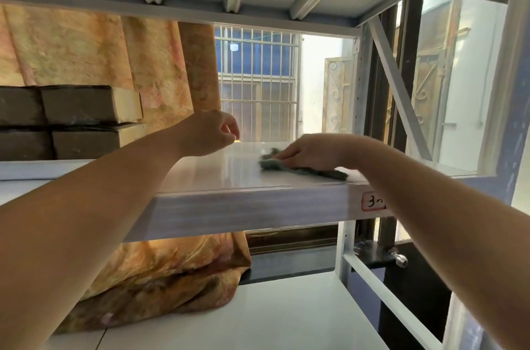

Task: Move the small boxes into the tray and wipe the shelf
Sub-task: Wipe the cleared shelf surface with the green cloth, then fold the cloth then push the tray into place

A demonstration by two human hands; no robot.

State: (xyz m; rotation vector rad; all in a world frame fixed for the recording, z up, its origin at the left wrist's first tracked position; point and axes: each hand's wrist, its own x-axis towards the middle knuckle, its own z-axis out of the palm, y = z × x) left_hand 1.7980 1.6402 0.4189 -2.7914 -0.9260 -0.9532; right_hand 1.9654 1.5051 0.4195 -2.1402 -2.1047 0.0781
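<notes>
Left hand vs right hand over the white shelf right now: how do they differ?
Left hand hovers above the white metal shelf; right hand is down at its surface. Left hand's fingers curl loosely, holding nothing visible; right hand presses a grey-green cloth flat. Both reach over the same shelf.

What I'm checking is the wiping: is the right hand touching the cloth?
Touching. The head view shows the right hand, fingers lying over the cloth, pressing it onto the shelf.

shelf [218,175]: smooth glossy white metal, reflective | rag [304,169]: rough fuzzy grey-green cloth | boxes [86,120]: matt brown cardboard | curtain [86,48]: soft mottled orange fabric
</notes>
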